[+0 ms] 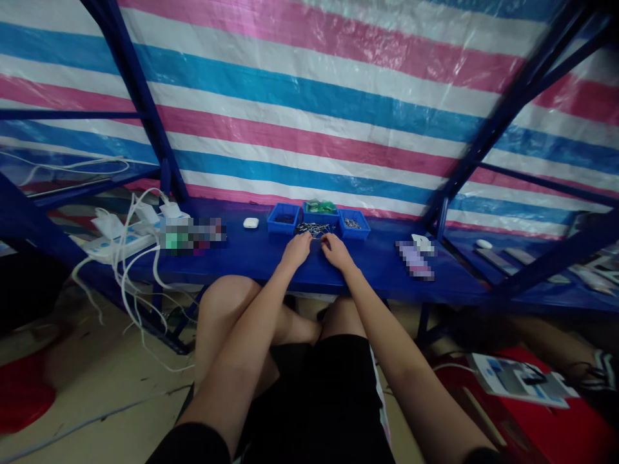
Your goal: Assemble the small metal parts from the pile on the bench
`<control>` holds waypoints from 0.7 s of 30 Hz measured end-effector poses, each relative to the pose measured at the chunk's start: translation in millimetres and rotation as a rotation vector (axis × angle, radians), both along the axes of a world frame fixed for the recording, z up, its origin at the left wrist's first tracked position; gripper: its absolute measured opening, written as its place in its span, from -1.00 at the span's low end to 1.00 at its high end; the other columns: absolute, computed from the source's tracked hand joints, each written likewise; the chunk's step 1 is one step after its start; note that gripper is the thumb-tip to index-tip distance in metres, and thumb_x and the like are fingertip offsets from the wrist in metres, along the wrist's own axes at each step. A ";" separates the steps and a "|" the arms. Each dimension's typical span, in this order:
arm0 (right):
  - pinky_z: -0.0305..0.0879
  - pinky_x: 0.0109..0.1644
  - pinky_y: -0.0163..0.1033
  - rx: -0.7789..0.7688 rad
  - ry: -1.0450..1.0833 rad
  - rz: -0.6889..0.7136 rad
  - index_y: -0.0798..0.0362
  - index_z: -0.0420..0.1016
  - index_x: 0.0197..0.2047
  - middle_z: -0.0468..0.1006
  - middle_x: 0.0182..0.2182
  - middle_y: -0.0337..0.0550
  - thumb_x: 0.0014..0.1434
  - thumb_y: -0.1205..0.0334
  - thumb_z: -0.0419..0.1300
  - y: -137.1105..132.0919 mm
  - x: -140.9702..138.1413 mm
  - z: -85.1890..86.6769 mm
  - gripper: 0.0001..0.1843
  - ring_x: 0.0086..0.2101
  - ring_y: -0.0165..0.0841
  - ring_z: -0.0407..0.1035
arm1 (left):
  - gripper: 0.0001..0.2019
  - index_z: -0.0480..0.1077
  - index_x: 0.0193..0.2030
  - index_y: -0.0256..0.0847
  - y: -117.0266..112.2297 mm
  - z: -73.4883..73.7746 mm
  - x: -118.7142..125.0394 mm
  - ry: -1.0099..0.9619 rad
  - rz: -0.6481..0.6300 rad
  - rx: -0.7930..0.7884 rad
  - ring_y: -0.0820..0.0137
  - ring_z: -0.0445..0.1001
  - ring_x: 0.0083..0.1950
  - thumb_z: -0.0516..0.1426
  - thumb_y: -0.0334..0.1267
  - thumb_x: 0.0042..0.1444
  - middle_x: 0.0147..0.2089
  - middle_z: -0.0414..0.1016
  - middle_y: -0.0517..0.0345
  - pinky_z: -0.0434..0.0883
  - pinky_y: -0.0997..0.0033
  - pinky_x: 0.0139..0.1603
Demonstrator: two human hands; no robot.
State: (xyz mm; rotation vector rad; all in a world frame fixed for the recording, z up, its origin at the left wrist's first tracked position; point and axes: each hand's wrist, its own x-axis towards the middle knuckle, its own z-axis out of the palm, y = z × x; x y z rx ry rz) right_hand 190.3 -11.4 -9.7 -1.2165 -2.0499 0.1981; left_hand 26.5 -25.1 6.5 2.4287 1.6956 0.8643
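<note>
My left hand (pixel 297 250) and my right hand (pixel 337 250) rest at the front part of the blue table (pixel 242 258), close together and facing each other. Both have their fingers drawn into a pinch, and whatever lies between the fingertips is too small to make out. Just beyond them is a pile of thin, shiny metal pieces (pixel 316 229). Around it stand a blue bin with dark contents (pixel 283 219), a blue bin with green packets (pixel 321 207) and a blue bin with small silvery parts (pixel 354 223).
A white earbud case (pixel 250 223) lies left of the bins. Farther left is a white power strip (pixel 120 243) with chargers and hanging cables. A blurred purple item (pixel 414 260) lies to the right. Blue metal posts and a striped sheet (pixel 309 142) stand behind.
</note>
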 end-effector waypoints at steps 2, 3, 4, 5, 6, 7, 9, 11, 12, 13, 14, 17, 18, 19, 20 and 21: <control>0.23 -0.07 -0.22 0.007 -0.029 0.003 0.06 0.36 -0.18 0.38 -0.24 -0.09 0.11 0.33 -0.01 -0.7 -0.3 -0.2 -0.79 -0.23 -0.33 0.29 | -0.71 0.32 -0.14 -0.22 0.1 0.0 -0.2 0.000 -0.006 -0.004 0.33 0.41 -0.11 -0.19 -0.26 0.27 -0.15 0.47 -0.02 0.29 0.42 -0.15; 0.23 -0.06 -0.22 0.012 -0.040 0.004 0.06 0.37 -0.19 0.37 -0.23 -0.09 0.11 0.34 -0.01 -0.9 -0.4 -0.3 -0.79 -0.22 -0.33 0.29 | -0.72 0.32 -0.15 -0.22 0.3 -0.1 -0.3 0.002 -0.008 -0.006 0.33 0.41 -0.11 -0.19 -0.27 0.27 -0.16 0.47 -0.02 0.29 0.42 -0.16; 0.22 -0.05 -0.22 0.015 -0.051 0.004 0.06 0.38 -0.19 0.36 -0.22 -0.09 0.11 0.34 -0.01 -1.0 -0.6 -0.3 -0.79 -0.21 -0.33 0.28 | -0.72 0.32 -0.15 -0.22 0.5 -0.3 -0.4 0.004 -0.010 -0.007 0.32 0.41 -0.11 -0.19 -0.28 0.27 -0.16 0.47 -0.02 0.29 0.42 -0.16; 0.22 -0.03 -0.22 0.019 -0.061 0.005 0.06 0.38 -0.20 0.36 -0.22 -0.09 0.11 0.34 -0.01 -1.0 -0.7 -0.4 -0.79 -0.20 -0.33 0.27 | -0.72 0.32 -0.15 -0.22 0.8 -0.6 -0.6 0.006 -0.013 -0.006 0.32 0.41 -0.11 -0.19 -0.28 0.27 -0.16 0.47 -0.02 0.29 0.42 -0.15; 0.21 -0.02 -0.22 0.021 -0.072 0.008 0.06 0.39 -0.20 0.36 -0.22 -0.09 0.12 0.35 -0.01 -0.9 -0.8 -0.5 -0.79 -0.19 -0.33 0.27 | -0.72 0.32 -0.15 -0.21 1.1 -1.1 -0.7 0.008 -0.016 -0.005 0.32 0.41 -0.11 -0.18 -0.28 0.26 -0.16 0.47 -0.02 0.28 0.42 -0.15; 0.21 -0.01 -0.22 0.021 -0.083 0.011 0.06 0.39 -0.20 0.36 -0.22 -0.09 0.11 0.35 -0.01 -0.7 -0.9 -0.6 -0.78 -0.17 -0.32 0.26 | -0.72 0.32 -0.15 -0.21 1.5 -1.5 -0.8 0.010 -0.019 -0.003 0.32 0.41 -0.11 -0.18 -0.28 0.26 -0.16 0.47 -0.01 0.28 0.41 -0.14; 0.20 0.00 -0.21 0.016 -0.100 0.016 0.06 0.40 -0.21 0.37 -0.23 -0.09 0.11 0.36 -0.01 0.0 -0.9 -0.9 -0.79 -0.16 -0.32 0.26 | -0.72 0.33 -0.14 -0.20 2.0 -2.2 -0.8 0.018 -0.019 0.000 0.33 0.41 -0.10 -0.18 -0.28 0.26 -0.16 0.47 -0.01 0.28 0.42 -0.13; 0.20 0.00 -0.21 0.011 -0.101 0.015 0.07 0.41 -0.23 0.38 -0.24 -0.09 0.11 0.37 -0.01 0.7 -0.7 -1.1 -0.79 -0.16 -0.32 0.26 | -0.71 0.33 -0.13 -0.21 1.8 -2.2 -0.3 0.028 0.002 0.005 0.33 0.41 -0.10 -0.18 -0.26 0.27 -0.16 0.47 -0.01 0.29 0.41 -0.12; 0.20 0.00 -0.21 0.010 -0.097 0.013 0.07 0.41 -0.23 0.39 -0.24 -0.09 0.10 0.37 0.00 0.8 -0.6 -1.0 -0.79 -0.16 -0.32 0.27 | -0.71 0.33 -0.13 -0.21 1.3 -1.8 0.0 0.031 0.019 0.010 0.32 0.41 -0.09 -0.18 -0.25 0.27 -0.16 0.48 -0.01 0.29 0.41 -0.11; 0.20 0.00 -0.22 0.012 -0.089 0.011 0.07 0.41 -0.23 0.39 -0.25 -0.09 0.10 0.37 0.00 0.8 -0.6 -0.8 -0.79 -0.17 -0.32 0.27 | -0.71 0.33 -0.12 -0.21 0.7 -1.3 0.3 0.030 0.039 0.017 0.32 0.41 -0.09 -0.17 -0.23 0.27 -0.15 0.47 -0.01 0.29 0.40 -0.11; 0.21 -0.01 -0.22 0.016 -0.079 0.010 0.08 0.42 -0.24 0.39 -0.25 -0.10 0.10 0.37 0.00 0.7 -0.6 -0.4 -0.79 -0.17 -0.32 0.28 | -0.71 0.32 -0.11 -0.21 -0.1 -0.6 0.5 0.025 0.060 0.026 0.32 0.41 -0.08 -0.17 -0.22 0.27 -0.15 0.47 -0.01 0.29 0.39 -0.10; 0.22 -0.03 -0.23 0.030 -0.044 0.005 0.09 0.43 -0.24 0.41 -0.27 -0.11 0.11 0.36 0.00 -0.4 -0.7 1.3 -0.79 -0.21 -0.34 0.30 | -0.73 0.30 -0.07 -0.23 -2.2 1.0 0.5 0.015 0.114 0.042 0.30 0.40 -0.07 -0.13 -0.22 0.25 -0.11 0.46 -0.02 0.29 0.37 -0.08; 0.23 -0.04 -0.23 0.034 -0.030 -0.002 0.09 0.44 -0.24 0.41 -0.28 -0.11 0.11 0.35 -0.01 -0.7 -0.6 1.9 -0.78 -0.22 -0.34 0.31 | -0.74 0.30 -0.07 -0.24 -2.7 1.2 0.3 0.021 0.128 0.040 0.30 0.39 -0.07 -0.11 -0.23 0.24 -0.10 0.46 -0.02 0.29 0.37 -0.07; 0.23 -0.05 -0.23 0.037 -0.014 -0.012 0.09 0.44 -0.25 0.42 -0.28 -0.10 0.11 0.35 -0.01 -0.9 -0.4 2.4 -0.78 -0.23 -0.34 0.31 | -0.75 0.30 -0.07 -0.24 -2.9 1.1 0.0 0.032 0.137 0.036 0.29 0.39 -0.07 -0.10 -0.25 0.23 -0.11 0.46 -0.03 0.29 0.36 -0.07; 0.24 -0.05 -0.23 0.039 0.007 -0.028 0.09 0.45 -0.25 0.42 -0.29 -0.10 0.11 0.34 -0.01 -0.7 0.0 2.9 -0.78 -0.24 -0.34 0.32 | -0.76 0.31 -0.08 -0.25 -2.9 0.8 -0.2 0.044 0.142 0.033 0.28 0.39 -0.06 -0.08 -0.26 0.21 -0.11 0.46 -0.03 0.29 0.35 -0.07; 0.25 -0.06 -0.23 0.041 0.032 -0.046 0.10 0.45 -0.25 0.43 -0.28 -0.09 0.11 0.34 -0.01 -0.4 0.6 3.1 -0.77 -0.24 -0.34 0.33 | -0.77 0.32 -0.09 -0.25 -2.8 0.3 -0.4 0.056 0.143 0.030 0.27 0.38 -0.06 -0.07 -0.27 0.20 -0.12 0.46 -0.03 0.29 0.34 -0.07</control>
